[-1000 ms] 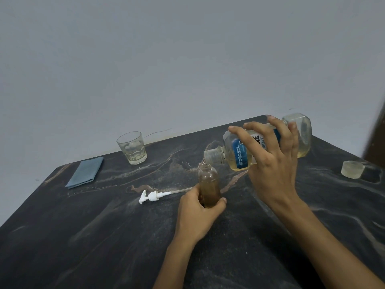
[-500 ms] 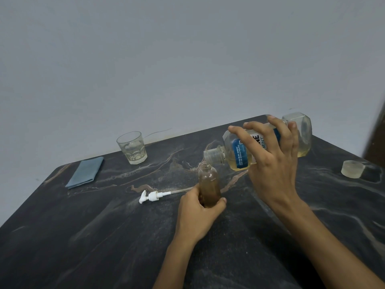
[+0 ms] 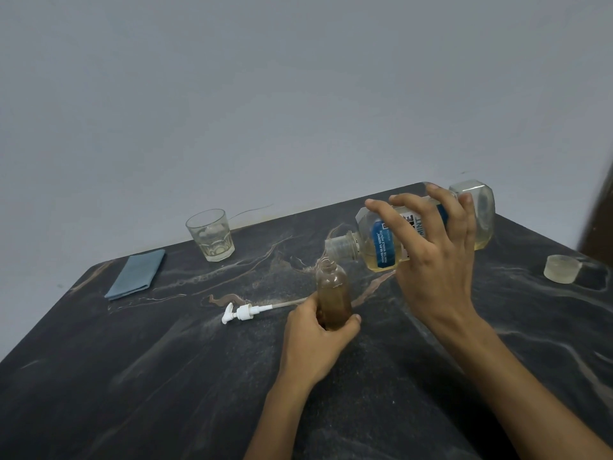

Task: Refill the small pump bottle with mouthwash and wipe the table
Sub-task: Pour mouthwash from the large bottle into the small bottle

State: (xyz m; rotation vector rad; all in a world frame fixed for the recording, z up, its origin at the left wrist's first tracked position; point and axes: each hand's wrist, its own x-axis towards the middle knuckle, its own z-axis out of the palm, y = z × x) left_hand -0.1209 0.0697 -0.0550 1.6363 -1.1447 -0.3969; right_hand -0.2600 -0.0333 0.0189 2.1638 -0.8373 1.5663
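At the far left of the dark marbled table [image 3: 132, 376] lies a folded blue cloth [image 3: 136, 273], flat and well apart from everything else. To its right, near the back edge by the wall, stands a clear tumbler [image 3: 210, 234], upright, with a little pale liquid at the bottom. Nearer the person and further right, the white pump head [image 3: 239, 312] lies on its side on the tabletop, its thin dip tube running right toward the left hand. The left hand [image 3: 316, 343] rests on the table with its fingers and thumb curled round the lower part of the small pump bottle [image 3: 332, 295], which stands upright and uncapped near the middle of the table, amber and filled most of the way. Just above its open neck hangs the mouth of the mouthwash bottle [image 3: 381, 244], tipped nearly on its side, spout to the left, with pale yellow liquid pooled along its lower wall and a blue label facing the camera. The right hand [image 3: 434, 257] grips this bottle from above, fingers spread over its body. At the far right, a small translucent cap [image 3: 562, 267] sits on the table, apart from both hands.
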